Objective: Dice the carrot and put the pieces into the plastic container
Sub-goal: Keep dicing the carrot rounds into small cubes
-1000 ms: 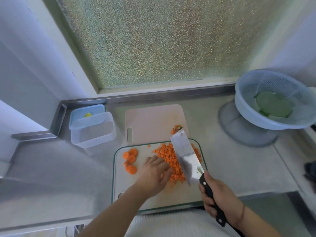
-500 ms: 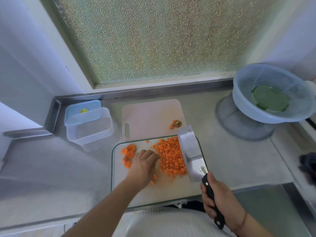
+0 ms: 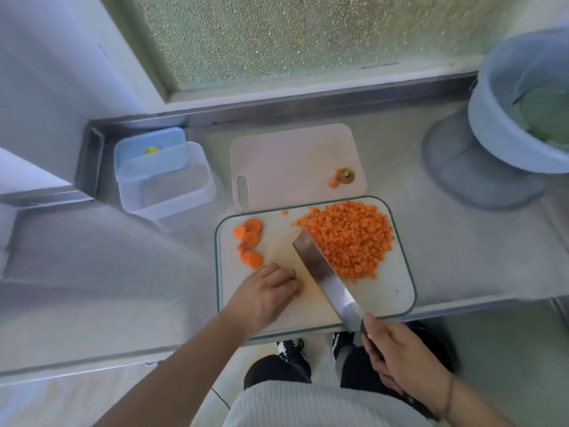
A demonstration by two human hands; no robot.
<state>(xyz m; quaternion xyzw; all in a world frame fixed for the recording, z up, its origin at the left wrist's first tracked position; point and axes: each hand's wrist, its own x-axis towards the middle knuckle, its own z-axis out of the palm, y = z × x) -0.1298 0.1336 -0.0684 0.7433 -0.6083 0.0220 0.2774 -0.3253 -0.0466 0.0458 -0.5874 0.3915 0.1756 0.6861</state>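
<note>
A heap of diced carrot lies on the right half of the green-rimmed cutting board. Several round carrot slices sit at the board's left. My right hand grips the black handle of a cleaver, whose blade slants across the board along the heap's left edge. My left hand rests knuckles-up on the board just below the slices, fingers curled under; what they hold is hidden. The clear plastic container stands empty at the back left of the counter, apart from both hands.
A blue lid leans behind the container. A pink board with a carrot top lies behind the cutting board. A pale blue colander with something green inside stands at the right. The counter's front edge runs just below the board.
The cleaver has swung from the right of the diced heap to its left side. My left hand has drawn back off the heap toward the board's near left.
</note>
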